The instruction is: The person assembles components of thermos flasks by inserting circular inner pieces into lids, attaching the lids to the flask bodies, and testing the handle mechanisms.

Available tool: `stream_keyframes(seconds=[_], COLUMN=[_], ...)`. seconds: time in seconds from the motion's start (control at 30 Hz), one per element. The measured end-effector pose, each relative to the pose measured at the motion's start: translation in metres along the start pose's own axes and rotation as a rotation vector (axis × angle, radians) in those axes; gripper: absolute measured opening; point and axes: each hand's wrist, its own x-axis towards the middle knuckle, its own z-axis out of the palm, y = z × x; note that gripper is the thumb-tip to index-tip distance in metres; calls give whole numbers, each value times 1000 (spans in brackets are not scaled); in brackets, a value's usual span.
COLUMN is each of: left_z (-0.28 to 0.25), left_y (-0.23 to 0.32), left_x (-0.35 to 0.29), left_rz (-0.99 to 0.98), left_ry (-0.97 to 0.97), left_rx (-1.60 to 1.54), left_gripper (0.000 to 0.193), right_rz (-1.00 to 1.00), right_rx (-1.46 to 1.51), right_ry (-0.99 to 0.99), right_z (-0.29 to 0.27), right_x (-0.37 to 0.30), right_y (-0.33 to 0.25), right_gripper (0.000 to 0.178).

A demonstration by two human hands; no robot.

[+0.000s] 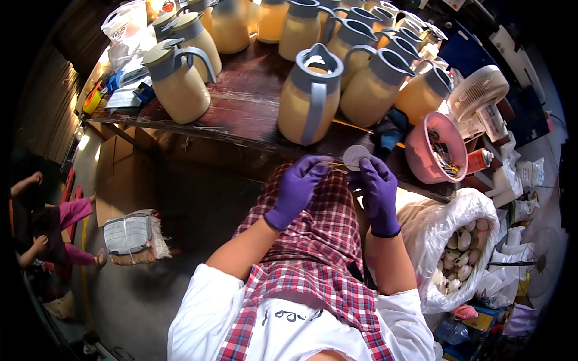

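My left hand [302, 183], in a purple glove, is closed in a pinch on a thin gold-coloured rod [336, 163] that points to the right. In my right hand [378, 191], gloved alike, a round pale grey disc [356, 157] is pinched between thumb and fingers, its flat face turned up. The rod's right end reaches the disc's edge; whether the two are joined I cannot tell. Both hands are above my lap, just in front of the table edge. Closest to them on the table stands a beige jug [310, 99] with a grey handle and an open top.
Several more jugs [300, 30] crowd the back of the dark wooden table [244, 96]; a lidded jug [177, 84] stands left. At right are a pink basin [430, 165] of small metal pieces, a fan [478, 93] and a plastic-lined sack [481, 210] of whitish parts. Another person [51, 225] is at far left.
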Motion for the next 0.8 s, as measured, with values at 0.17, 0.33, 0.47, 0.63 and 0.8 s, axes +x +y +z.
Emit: stream_keyframes(seconds=[0.17, 0.33, 0.47, 0.63, 0.8], left_z=[-95, -86, -71, -49, -43], left_y=[-60, 23, 93, 141, 139], left_x=[-27, 50, 100, 91, 97], left_rz=[-206, 73, 275, 286, 387], left_ry=[183, 13, -275, -119, -11], left_rx=[-554, -825, -510, 259, 83], left_gripper=[17, 26, 31, 30, 41], right_rz=[24, -259, -665, -1196, -1184], right_rx=[120, 419, 206, -505, -633], right_ry=[15, 64, 81, -177, -193], right_z=[-17, 55, 90, 101, 100], right_x=[43, 82, 99, 126, 128], right_y=[122, 61, -12, -59, -70], right_gripper=[32, 31, 20, 18, 16])
